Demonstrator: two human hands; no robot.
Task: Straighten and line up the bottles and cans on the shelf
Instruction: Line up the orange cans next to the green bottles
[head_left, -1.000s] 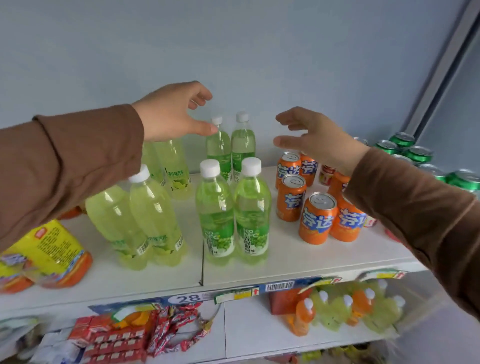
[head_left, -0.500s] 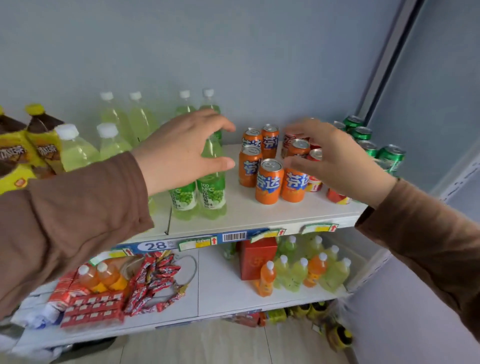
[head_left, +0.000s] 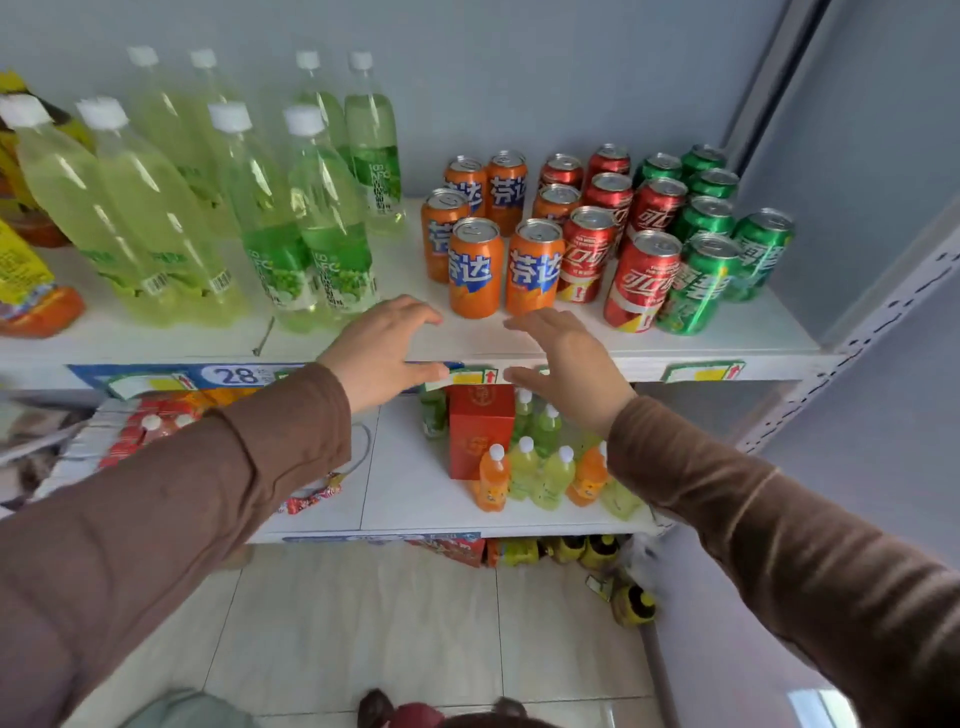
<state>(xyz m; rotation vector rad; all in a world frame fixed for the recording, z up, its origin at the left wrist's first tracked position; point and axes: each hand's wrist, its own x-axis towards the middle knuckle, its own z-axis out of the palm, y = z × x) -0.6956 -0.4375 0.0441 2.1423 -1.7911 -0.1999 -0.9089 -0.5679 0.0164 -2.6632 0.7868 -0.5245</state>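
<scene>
Both hands hung in front of the shelf (head_left: 727, 338) edge, holding nothing. The left hand (head_left: 382, 353) had its fingers loosely spread and its thumb out toward the price strip; the right hand (head_left: 563, 364) mirrored it, palms turned in toward each other with a gap between them. Just beyond that gap stood the two front orange cans (head_left: 506, 267), side by side and upright, near the fingertips but not touched.

Behind them more orange cans ran back toward the wall, then red cans (head_left: 641, 280) and green cans (head_left: 698, 286) to the right, the rows drifting a little off straight. The green bottles (head_left: 306, 218) stood to the left in pairs.

The cans looked sealed, so I judged them full: rigid, fairly weighty, smooth-sided and apt to slide on the white shelf when nudged. Cupping a pair low on their sides seemed the sound grip, since a push near the rim could tip one into its neighbours. The bottles were tall and narrow-footed, top-heavy in my view, best taken round the labelled middle, not by the cap.
</scene>
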